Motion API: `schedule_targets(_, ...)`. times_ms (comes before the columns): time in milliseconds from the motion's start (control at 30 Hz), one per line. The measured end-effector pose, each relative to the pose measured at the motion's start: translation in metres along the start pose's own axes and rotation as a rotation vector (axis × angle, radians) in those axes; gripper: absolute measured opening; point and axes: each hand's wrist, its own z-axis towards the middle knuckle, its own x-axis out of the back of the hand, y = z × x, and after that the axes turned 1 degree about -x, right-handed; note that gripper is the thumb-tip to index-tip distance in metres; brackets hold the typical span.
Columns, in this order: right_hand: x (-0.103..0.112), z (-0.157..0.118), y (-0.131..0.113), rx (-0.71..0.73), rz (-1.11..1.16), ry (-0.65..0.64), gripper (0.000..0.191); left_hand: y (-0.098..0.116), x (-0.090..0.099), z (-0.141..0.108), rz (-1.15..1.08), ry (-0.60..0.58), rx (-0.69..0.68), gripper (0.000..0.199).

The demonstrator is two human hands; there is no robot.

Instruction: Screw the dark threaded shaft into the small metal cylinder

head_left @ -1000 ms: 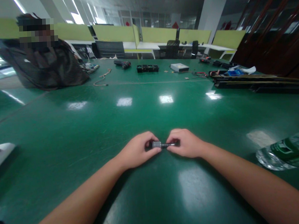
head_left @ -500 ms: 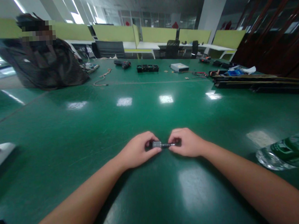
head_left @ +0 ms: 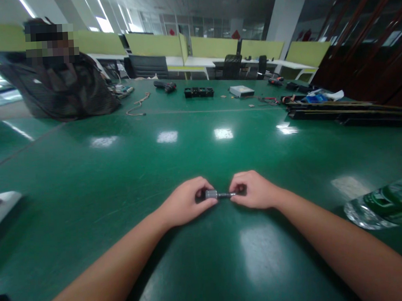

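apparently at two-handed holding step, pinching grey cylinder (head_left: 211,194) in left hand (head_left: 186,199) and end of adjoining dark shaft (head_left: 223,195) in right hand (head_left: 257,191), near worktop (head_left: 193,267) between both, next calling for steady, in-line grip.

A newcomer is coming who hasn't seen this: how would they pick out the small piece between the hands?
On the big green table, find the left hand and right hand facing each other. The small piece spans the gap between them. Unlike the clear bottle lying at right, it's held: a short grey cylinder with a thinner dark shaft.
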Motion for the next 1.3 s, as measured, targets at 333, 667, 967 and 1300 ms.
schedule_targets(333, 0.003, 0.0, 0.001, -0.012, -0.009, -0.016, 0.005, -0.001, 0.0, 0.0, -0.001, 0.007, 0.005, 0.023)
schedule_targets(667, 0.013, -0.002, 0.008, -0.042, -0.041, -0.059, 0.006, 0.0, 0.0, 0.0, 0.004, 0.001, 0.004, 0.022)
schedule_targets(967, 0.014, -0.002, 0.01, -0.076, -0.025, -0.059, 0.005, 0.0, 0.001, 0.0, 0.009, -0.007, 0.011, 0.022)
schedule_targets(1300, 0.016, -0.003, 0.011, -0.085, -0.034, -0.066, 0.005, 0.0, 0.001, 0.0, -0.008, -0.012, 0.01, 0.022)
